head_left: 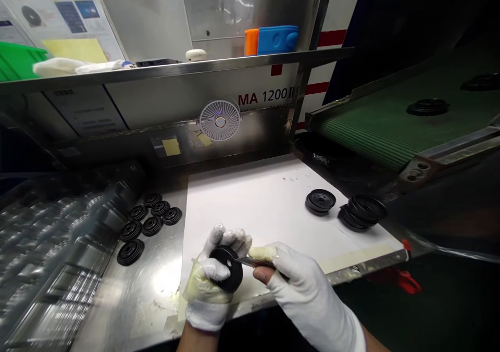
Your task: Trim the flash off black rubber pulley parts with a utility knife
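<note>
The disc (234,277) gripped in the left hand (206,283) is best kept steady beside the knife (249,261) pinched lightly by the right hand (300,275).

The left hand (211,281) wears a white cloth glove (207,313) with a pale yellow patch (194,283) around the thumb's base, the right hand (299,276) a similar white glove (324,310) with one yellowish finger covering (262,252) and an uncovered thumb tip (263,274), and just behind both hands the cuffs (205,322) end at bare forearms (197,340).
</note>
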A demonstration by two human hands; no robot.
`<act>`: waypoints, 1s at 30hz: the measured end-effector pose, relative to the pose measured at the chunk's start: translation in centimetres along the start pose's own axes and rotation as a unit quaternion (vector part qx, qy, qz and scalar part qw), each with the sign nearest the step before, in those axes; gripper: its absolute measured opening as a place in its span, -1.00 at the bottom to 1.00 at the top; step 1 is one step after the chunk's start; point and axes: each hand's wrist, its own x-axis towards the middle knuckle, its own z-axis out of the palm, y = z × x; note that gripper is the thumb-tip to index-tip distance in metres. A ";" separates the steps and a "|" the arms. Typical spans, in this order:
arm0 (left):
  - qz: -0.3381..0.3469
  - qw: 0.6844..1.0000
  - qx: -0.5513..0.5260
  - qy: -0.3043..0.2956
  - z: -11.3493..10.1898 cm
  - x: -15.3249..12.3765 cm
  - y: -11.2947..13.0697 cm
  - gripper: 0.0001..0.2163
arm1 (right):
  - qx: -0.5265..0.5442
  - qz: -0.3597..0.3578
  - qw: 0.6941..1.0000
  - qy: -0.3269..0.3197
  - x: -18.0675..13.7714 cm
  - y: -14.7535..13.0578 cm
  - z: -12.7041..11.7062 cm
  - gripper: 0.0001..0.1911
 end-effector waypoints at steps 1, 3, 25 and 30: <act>-0.007 1.000 0.007 -0.006 -0.1 0.0 0.0 -0.47 | -0.003 -0.009 1.000 0.001 0.1 0.0 -0.1 -0.79; -0.022 0.999 0.020 -0.038 -0.2 0.0 -0.2 -0.48 | -0.019 -0.037 0.999 -0.004 0.4 -0.1 -0.4 -0.70; -0.004 1.000 0.007 0.022 0.2 0.8 -1.4 -0.72 | 0.183 0.185 0.965 -0.023 0.5 2.8 2.5 -0.74; -0.042 0.995 -0.042 0.081 1.3 1.0 -1.6 -0.72 | 0.191 0.205 0.960 -0.009 0.4 3.7 3.4 -0.72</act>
